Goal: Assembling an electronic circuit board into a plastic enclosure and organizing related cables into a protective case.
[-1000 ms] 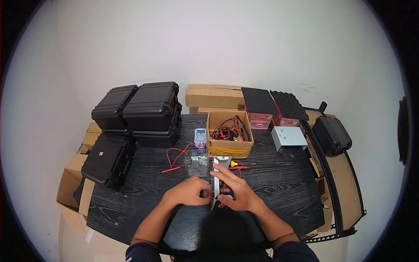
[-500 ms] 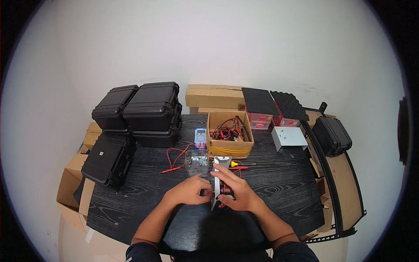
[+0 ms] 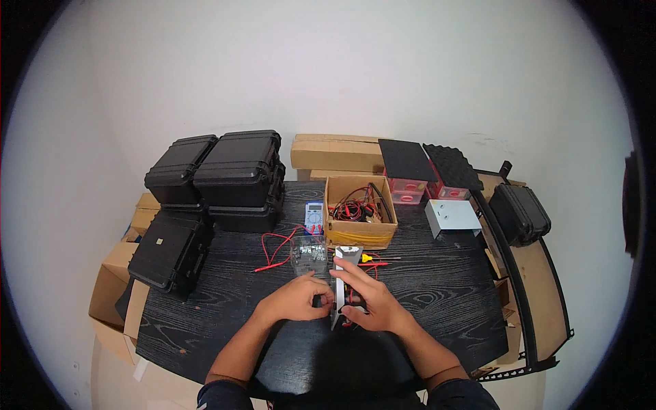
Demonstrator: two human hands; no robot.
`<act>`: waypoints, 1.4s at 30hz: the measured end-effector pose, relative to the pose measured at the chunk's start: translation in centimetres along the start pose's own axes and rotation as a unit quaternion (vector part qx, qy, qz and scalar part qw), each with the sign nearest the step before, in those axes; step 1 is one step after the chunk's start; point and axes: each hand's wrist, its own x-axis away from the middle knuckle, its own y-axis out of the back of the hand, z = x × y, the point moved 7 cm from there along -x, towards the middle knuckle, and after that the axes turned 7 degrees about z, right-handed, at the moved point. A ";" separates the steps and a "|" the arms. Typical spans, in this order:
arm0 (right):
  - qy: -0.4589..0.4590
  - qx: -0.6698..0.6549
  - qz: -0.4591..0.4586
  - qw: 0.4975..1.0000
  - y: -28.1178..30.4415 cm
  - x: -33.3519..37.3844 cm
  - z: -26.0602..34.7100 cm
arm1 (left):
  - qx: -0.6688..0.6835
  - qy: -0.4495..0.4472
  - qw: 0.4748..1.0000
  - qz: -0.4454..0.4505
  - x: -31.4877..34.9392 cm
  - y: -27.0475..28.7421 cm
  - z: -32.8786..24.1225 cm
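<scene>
A grey-white metal box (image 3: pixel 348 253) stands on edge near the middle of the table, with red and dark parts showing on its right side. My right hand (image 3: pixel 372 301) is wrapped over that box from the right, its fingers along the top edge. At the box's left face, my left hand (image 3: pixel 298 298) is closed, fingertips pinched against it; what they hold is hidden. Just beyond my left hand is a clear plastic tray (image 3: pixel 298 264) with small metal pieces. A yellow-handled screwdriver (image 3: pixel 367 257) and a red probe (image 3: pixel 376 264) lie behind the box.
A blue multimeter (image 3: pixel 313 218) with red leads lies left of a cardboard box (image 3: pixel 360 237) of cables. Black hard cases (image 3: pixel 236 167) are stacked at left. At back right are red drawer units (image 3: pixel 408 190) and a white metal box (image 3: pixel 454 216). A black-framed rack (image 3: pixel 509 253) borders the right side.
Both hands keep almost the same place at the metal box. The view has shifted very slightly; nothing else visibly differs.
</scene>
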 end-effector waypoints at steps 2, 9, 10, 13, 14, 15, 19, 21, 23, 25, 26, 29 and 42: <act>0.009 0.007 -0.002 1.000 0.0 0.0 0.2 | -0.011 0.003 1.000 0.002 0.0 -0.1 0.0; 0.034 0.021 -0.008 0.999 0.0 -0.1 0.0 | -0.022 0.038 0.999 0.012 0.2 -0.2 0.7; 0.036 0.023 -0.008 0.999 0.0 -0.1 0.1 | -0.002 0.039 0.999 -0.011 0.2 0.2 0.4; 0.037 0.033 -0.008 0.999 0.1 0.0 0.1 | 0.023 0.018 0.999 -0.014 0.2 0.0 0.6; 0.036 0.040 -0.007 0.999 0.0 0.0 0.0 | 0.023 0.018 0.999 -0.014 0.2 -0.2 0.8; 0.036 0.040 -0.007 0.999 0.0 0.0 0.1 | -0.001 0.017 1.000 -0.003 0.1 -0.4 1.0; 0.023 0.013 -0.002 1.000 -0.1 -0.1 0.2 | -0.025 0.017 0.999 0.025 0.3 -0.5 0.7; 0.014 0.007 0.000 1.000 -0.1 -0.1 0.1 | -0.034 0.009 0.999 0.026 0.2 -0.6 0.9; 0.023 0.010 -0.003 1.000 0.0 -0.1 0.1 | -0.043 0.001 0.999 0.027 0.1 -0.8 0.9; 0.036 0.026 -0.007 0.999 -0.1 0.0 -0.5 | -0.049 0.014 0.998 0.034 0.0 -1.1 1.1; 0.050 0.043 -0.011 0.998 -0.1 0.0 -0.4 | -0.049 0.015 0.998 0.034 0.0 -1.1 1.3; 0.036 0.031 -0.008 0.999 0.0 0.0 -0.1 | -0.062 0.013 0.998 0.015 0.0 -0.6 1.1; 0.013 0.019 0.017 1.000 -0.1 -0.1 0.2 | 0.094 0.021 0.991 -0.097 0.1 1.2 3.4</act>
